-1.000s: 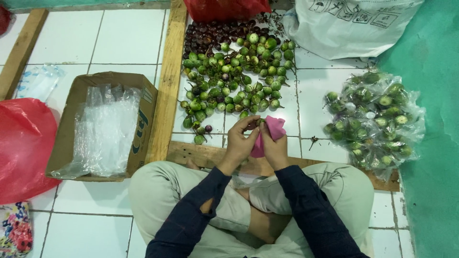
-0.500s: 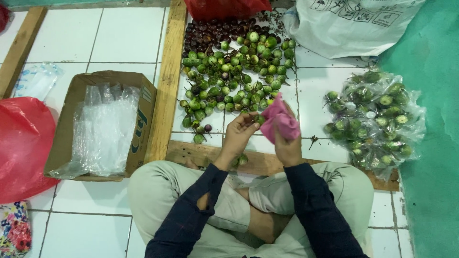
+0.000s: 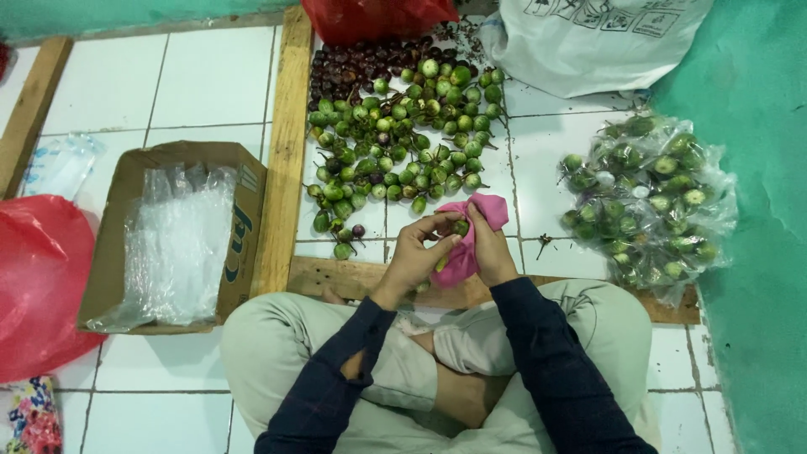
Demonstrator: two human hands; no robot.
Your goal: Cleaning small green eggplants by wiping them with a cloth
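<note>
The pink cloth [image 3: 472, 235] runs from far-right to near-left, just near the heap of green fruits [image 3: 403, 143]. The right hand [image 3: 489, 250] is clamped on it; the left hand [image 3: 418, 255], fingers curled, pinches a small green fruit [image 3: 460, 227] against it.

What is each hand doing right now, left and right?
Left hand: closed, fingertips pinching a small round green fruit.
Right hand: closed on a crumpled pink cloth wrapped against that fruit.

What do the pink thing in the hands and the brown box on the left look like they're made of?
The pink cloth looks like soft matte fabric: it folds and drapes over the right hand. The brown box looks like plain corrugated cardboard, dull, with bent flaps; it holds clear, shiny plastic bags.
</note>
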